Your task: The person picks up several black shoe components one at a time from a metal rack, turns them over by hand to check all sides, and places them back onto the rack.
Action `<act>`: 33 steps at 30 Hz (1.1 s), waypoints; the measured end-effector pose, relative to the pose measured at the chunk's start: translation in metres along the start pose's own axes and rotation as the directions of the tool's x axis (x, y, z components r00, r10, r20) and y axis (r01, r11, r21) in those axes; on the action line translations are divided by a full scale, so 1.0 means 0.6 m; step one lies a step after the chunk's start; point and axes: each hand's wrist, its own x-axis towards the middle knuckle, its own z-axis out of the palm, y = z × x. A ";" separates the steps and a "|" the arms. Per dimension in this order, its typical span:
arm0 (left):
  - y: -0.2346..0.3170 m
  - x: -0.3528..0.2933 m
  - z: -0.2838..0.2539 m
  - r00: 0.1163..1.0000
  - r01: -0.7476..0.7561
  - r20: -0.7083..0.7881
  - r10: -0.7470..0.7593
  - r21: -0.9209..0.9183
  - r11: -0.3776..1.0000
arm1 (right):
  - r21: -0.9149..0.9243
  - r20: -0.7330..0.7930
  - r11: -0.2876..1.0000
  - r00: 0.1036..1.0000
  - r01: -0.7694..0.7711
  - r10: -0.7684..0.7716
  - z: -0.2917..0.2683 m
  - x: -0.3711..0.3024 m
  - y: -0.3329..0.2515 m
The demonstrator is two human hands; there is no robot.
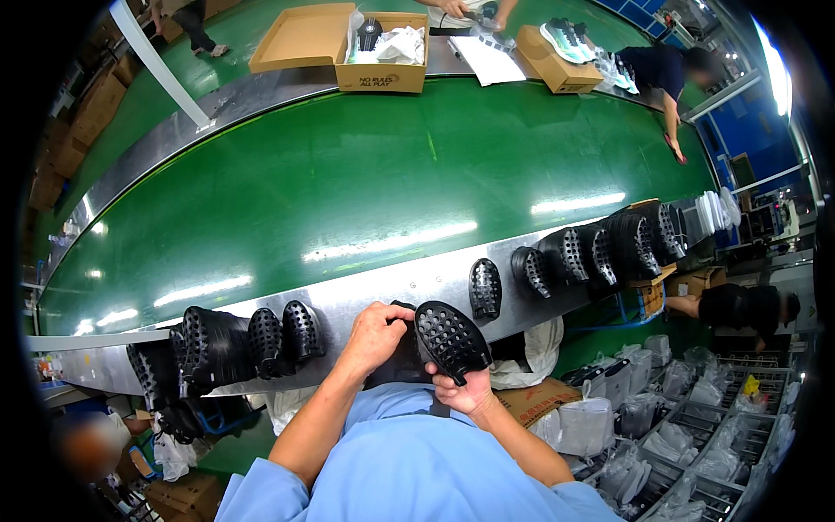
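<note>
In front of my body, my right hand (470, 391) grips the lower end of a black plastic shoe tree (452, 339), an oval sole-like shape full of round holes, tilted toward me. At its left edge, my left hand (378, 335) has its fingers curled in at a dark piece beside the shoe tree; what they pinch is hidden. Just right of my hands, a single black shoe tree (485, 287) lies on the metal ledge (348, 300). Nested stacks of the same kind stand on the ledge to the left (217, 348) and right (600, 252).
Beyond the ledge runs a wide green conveyor belt (348, 174). Across it sit an open shoe box (383, 78), another box with light sneakers (570, 52) and a co-worker's hands (470, 10). Lower right, wire racks (696, 435) hold plastic-wrapped items. Cardboard boxes (187, 496) stand lower left.
</note>
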 end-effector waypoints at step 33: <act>-0.008 0.018 0.029 0.857 0.468 0.389 -0.337 -0.317 0.825 | -0.854 -0.259 0.519 0.886 -0.024 -0.385 0.085 -0.053 -0.013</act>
